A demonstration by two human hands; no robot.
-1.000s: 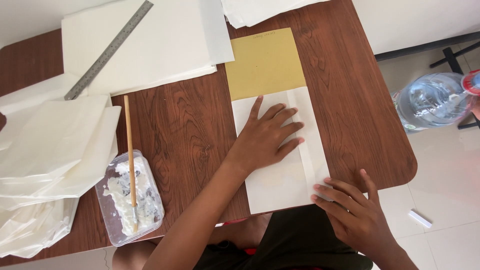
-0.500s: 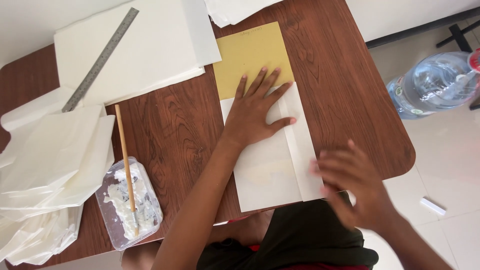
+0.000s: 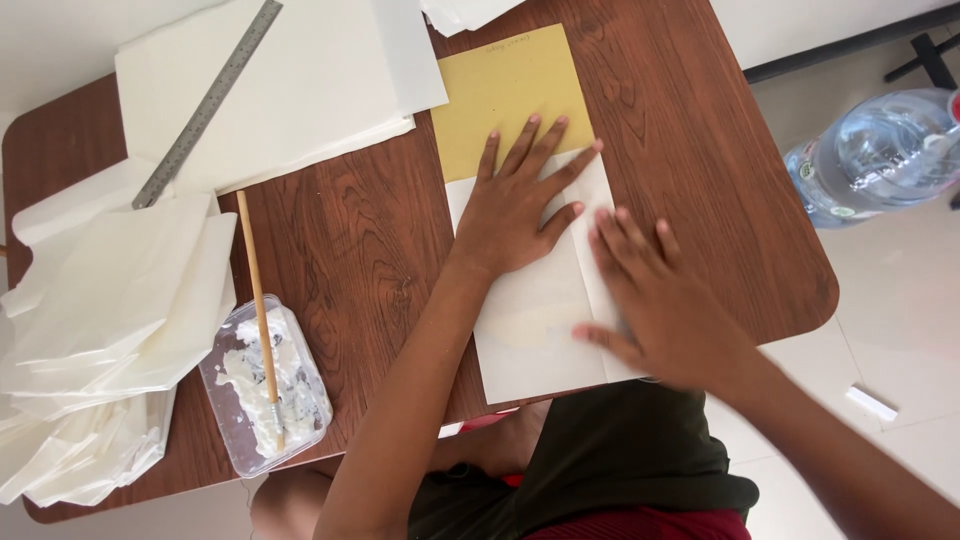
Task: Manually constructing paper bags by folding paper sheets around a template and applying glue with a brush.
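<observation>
Beside left hand (image 3: 515,215): plastic tub (image 3: 262,390) of white paste, brush (image 3: 259,305) inside

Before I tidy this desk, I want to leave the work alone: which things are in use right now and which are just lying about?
In use:
- left hand, flat on the white folded paper sheet
- right hand, pressing the same sheet
- yellow card sheet under it

Lying about:
- steel ruler
- stacks of white paper
- clear plastic tub of white paste with wooden-handled brush
- clear water bottle
</observation>
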